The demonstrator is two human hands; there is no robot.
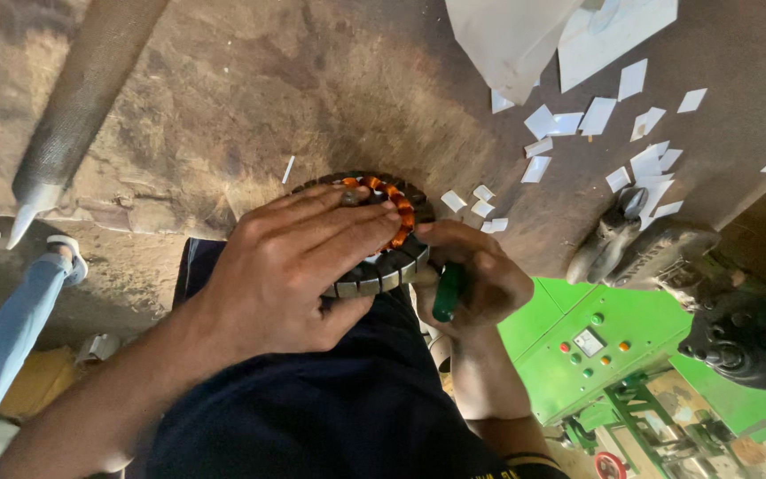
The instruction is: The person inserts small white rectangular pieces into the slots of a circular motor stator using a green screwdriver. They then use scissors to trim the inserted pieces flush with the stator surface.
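**Stator ring held at the near table edge**

The stator ring (381, 238), dark laminated metal with orange copper windings inside, rests at the near edge of the worn brown table (223, 98). The left hand (290, 266) lies flat over it, fingers pressed together across the top. The right hand (476, 279) touches the ring's right side, curled around a green-handled tool (448, 293). White paper slips (578, 133) are scattered to the far right; a green machine (596, 341) stands near right.
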